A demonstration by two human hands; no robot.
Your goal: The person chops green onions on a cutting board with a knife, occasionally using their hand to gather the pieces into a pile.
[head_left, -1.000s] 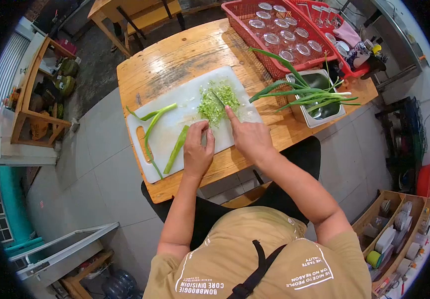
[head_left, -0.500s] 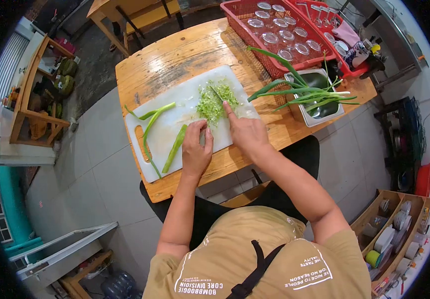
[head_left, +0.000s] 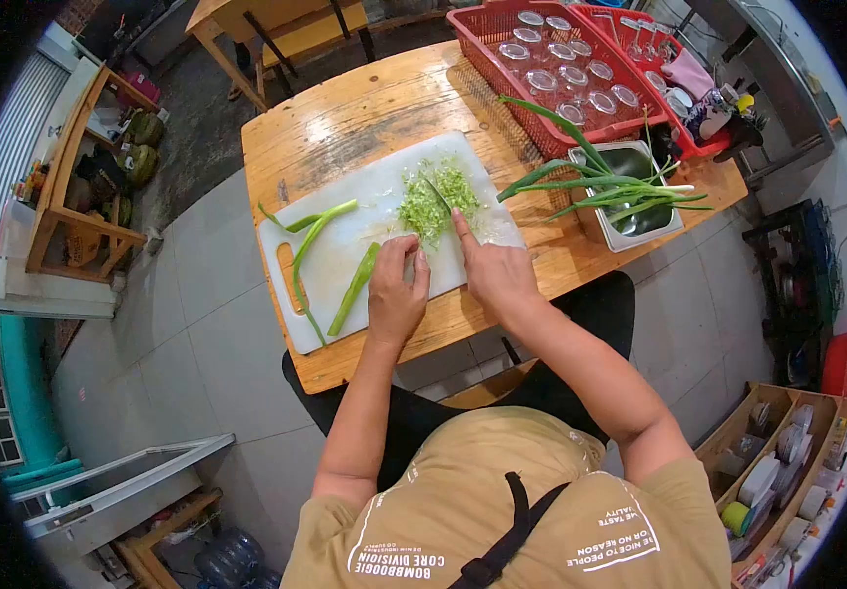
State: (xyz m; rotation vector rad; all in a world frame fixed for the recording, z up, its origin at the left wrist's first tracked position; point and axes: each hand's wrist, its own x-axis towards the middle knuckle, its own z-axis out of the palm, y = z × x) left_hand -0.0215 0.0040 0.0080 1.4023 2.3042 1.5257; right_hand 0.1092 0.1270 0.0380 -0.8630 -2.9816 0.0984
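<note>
My right hand (head_left: 499, 278) is closed round a knife (head_left: 437, 192), its index finger stretched along the top of the blade. The blade lies over a heap of finely chopped spring onion (head_left: 421, 214) on a white cutting board (head_left: 330, 204). Just left of the heap, my left hand (head_left: 399, 299) has its fingers curled down at the upper end of a green spring onion stalk (head_left: 353, 292); the fingertips partly hide what they press. Another, forked spring onion piece (head_left: 312, 239) rests near the board's handle slot.
Whole spring onions (head_left: 620, 184) lie across a metal container (head_left: 629, 236) at the right of the wooden table (head_left: 374, 103). Behind it stands a red basket (head_left: 512, 98) of upturned glasses (head_left: 573, 75). A wooden compartment box (head_left: 752, 452) is low on the right.
The whole view has shifted slightly to the right. Both hands keep nearly the same pose, with the knife still over the chopped heap.
</note>
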